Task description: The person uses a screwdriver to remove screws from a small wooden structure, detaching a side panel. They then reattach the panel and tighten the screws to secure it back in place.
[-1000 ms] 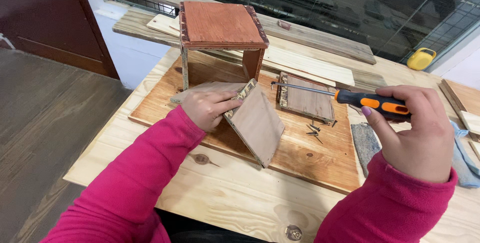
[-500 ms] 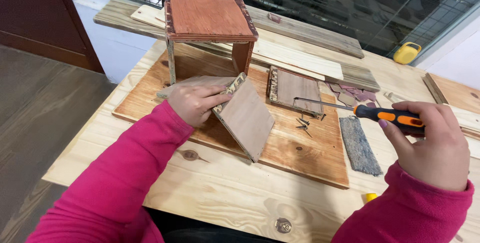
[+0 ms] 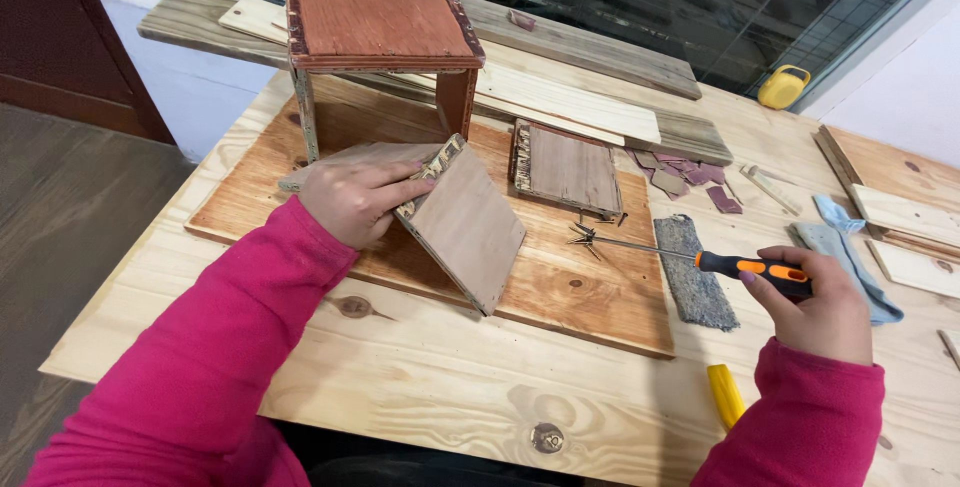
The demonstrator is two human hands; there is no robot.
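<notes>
Pale pine workbench by window; left hand gripping tilted plywood panel, right hand clutching screwdriver.

Matt plywood panel; reddish varnished wooden box; screwdriver metal shaft, glossy plastic handle; rough grey cloth.

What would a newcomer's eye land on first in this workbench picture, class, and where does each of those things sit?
Probably the bright pink sleeves: the left hand steadies a tilted plywood panel at the centre of the baseboard, while the right hand at the right holds an orange-handled screwdriver, its tip at a small cluster of nails. Behind them stands a reddish open wooden box.
</notes>
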